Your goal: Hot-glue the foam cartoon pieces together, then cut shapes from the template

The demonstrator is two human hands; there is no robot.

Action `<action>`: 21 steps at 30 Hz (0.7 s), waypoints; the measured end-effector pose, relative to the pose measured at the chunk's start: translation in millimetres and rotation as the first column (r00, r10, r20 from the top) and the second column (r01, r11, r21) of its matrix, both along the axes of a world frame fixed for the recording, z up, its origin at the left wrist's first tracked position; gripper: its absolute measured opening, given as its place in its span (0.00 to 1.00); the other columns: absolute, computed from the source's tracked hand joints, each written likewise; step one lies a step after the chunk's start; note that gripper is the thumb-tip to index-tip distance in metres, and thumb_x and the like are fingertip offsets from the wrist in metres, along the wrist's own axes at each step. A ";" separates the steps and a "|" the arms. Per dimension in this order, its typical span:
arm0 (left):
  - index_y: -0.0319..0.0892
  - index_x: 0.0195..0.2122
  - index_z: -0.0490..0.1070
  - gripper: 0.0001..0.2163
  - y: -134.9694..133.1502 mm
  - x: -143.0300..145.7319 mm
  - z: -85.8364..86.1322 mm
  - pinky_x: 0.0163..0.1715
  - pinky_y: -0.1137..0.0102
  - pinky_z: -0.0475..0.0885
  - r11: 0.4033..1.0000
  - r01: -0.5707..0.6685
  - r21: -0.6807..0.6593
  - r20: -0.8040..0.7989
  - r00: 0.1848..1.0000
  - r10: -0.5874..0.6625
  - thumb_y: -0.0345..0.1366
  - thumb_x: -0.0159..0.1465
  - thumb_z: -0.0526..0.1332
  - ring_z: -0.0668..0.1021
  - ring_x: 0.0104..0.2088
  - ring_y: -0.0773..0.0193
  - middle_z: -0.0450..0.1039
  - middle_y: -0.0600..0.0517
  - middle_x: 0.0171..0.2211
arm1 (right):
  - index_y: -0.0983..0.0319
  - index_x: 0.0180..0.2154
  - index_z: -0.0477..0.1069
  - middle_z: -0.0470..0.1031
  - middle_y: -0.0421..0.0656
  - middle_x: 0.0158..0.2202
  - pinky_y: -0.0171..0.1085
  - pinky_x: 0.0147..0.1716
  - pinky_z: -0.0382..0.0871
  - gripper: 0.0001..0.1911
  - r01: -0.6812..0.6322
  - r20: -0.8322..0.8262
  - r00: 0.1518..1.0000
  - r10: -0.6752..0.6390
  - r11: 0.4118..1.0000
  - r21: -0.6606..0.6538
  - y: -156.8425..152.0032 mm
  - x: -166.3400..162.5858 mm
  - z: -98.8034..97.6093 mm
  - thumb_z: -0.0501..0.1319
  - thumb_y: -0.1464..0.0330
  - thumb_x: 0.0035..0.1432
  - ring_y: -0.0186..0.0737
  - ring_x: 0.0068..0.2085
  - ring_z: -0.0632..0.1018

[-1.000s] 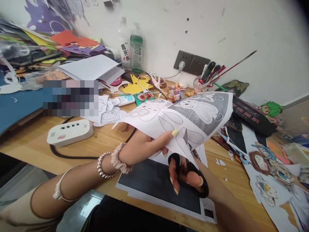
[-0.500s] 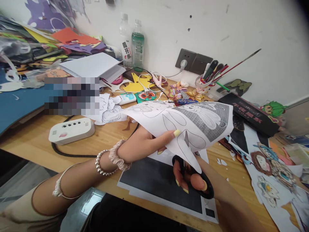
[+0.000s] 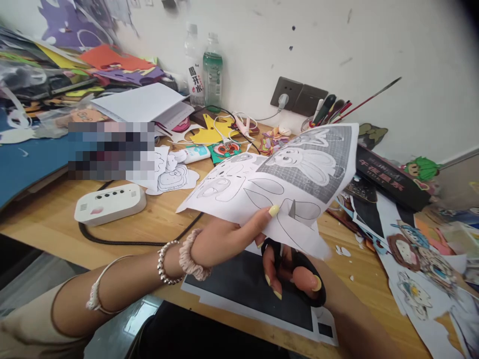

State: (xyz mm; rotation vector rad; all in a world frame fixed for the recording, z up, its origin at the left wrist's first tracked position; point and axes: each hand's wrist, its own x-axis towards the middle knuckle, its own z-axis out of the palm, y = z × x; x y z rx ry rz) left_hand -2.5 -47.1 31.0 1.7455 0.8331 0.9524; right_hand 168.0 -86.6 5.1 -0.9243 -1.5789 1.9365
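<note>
My left hand [image 3: 228, 237] pinches the lower edge of a printed paper sheet [image 3: 220, 204], thumb on top and the other fingers mostly underneath. The sheet bears line drawings of long oval shapes and a grey picture of a long-eared rabbit figure. My right hand [image 3: 290, 276] has its thumb and fingers through the black handles of a pair of scissors [image 3: 318, 294]. A blade tip pokes up through the paper beside an outlined oval; the rest of the blades is hidden under the sheet. Below the hands lies a dark printed sheet [image 3: 239, 281] with white margins.
A white power strip [image 3: 110, 204] with a black cord lies at the left. Two bottles [image 3: 213, 75] stand by the wall. Coloured foam sheets [image 3: 116, 57] are piled at the back left. Cut-out characters [image 3: 406, 249] and a black box [image 3: 392, 177] lie at the right.
The paper has been raised and tilted so more of its face shows, its far edge now higher. The scissors and right hand have shifted slightly left. Both hands keep their hold.
</note>
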 end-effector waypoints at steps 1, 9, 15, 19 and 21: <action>0.38 0.13 0.60 0.19 -1.6 0.7 -0.3 0.21 0.81 0.64 1.000 -0.015 0.016 -0.007 1.000 0.015 0.35 0.62 0.50 0.65 0.15 0.77 0.60 0.58 0.12 | 0.66 0.27 0.65 0.64 0.41 0.20 0.32 0.20 0.57 0.35 0.002 0.001 1.000 -0.002 1.000 0.013 -0.2 -0.6 -1.0 0.52 0.39 0.36 0.32 0.21 0.65; 0.39 0.15 0.60 0.19 -10.0 3.5 -7.1 0.27 0.81 0.66 0.998 0.012 0.058 0.012 1.000 -0.013 0.35 0.64 0.47 0.70 0.17 0.76 0.65 0.57 0.11 | 0.64 0.26 0.64 0.65 0.40 0.20 0.34 0.23 0.58 0.35 0.064 0.024 0.998 -0.066 0.996 0.064 -4.0 -10.0 4.4 0.49 0.37 0.37 0.34 0.22 0.66; 0.39 0.14 0.59 0.23 -13.8 6.5 -8.8 0.28 0.79 0.69 0.981 0.153 -0.117 0.002 0.988 -0.154 0.42 0.65 0.42 0.73 0.18 0.73 0.66 0.54 0.10 | 0.61 0.25 0.62 0.64 0.40 0.20 0.36 0.26 0.61 0.33 0.075 0.025 0.997 -0.077 0.995 0.068 -4.6 -16.3 11.4 0.49 0.37 0.37 0.37 0.24 0.67; 0.40 0.13 0.59 0.24 -12.9 6.2 -5.9 0.23 0.80 0.69 0.976 0.181 -0.121 0.024 0.983 -0.180 0.42 0.65 0.42 0.72 0.16 0.73 0.67 0.55 0.10 | 0.62 0.24 0.63 0.63 0.40 0.20 0.37 0.26 0.61 0.34 0.097 0.062 0.993 -0.101 0.993 0.071 -6.5 -15.1 11.6 0.48 0.36 0.37 0.37 0.24 0.66; 0.40 0.14 0.59 0.23 -12.3 5.5 -4.5 0.23 0.80 0.69 0.974 0.191 -0.119 0.026 0.982 -0.189 0.42 0.65 0.42 0.72 0.17 0.73 0.68 0.55 0.11 | 0.62 0.25 0.63 0.63 0.40 0.21 0.37 0.26 0.62 0.35 0.107 0.078 0.991 -0.113 0.991 0.079 -7.1 -13.9 11.6 0.48 0.36 0.37 0.36 0.24 0.66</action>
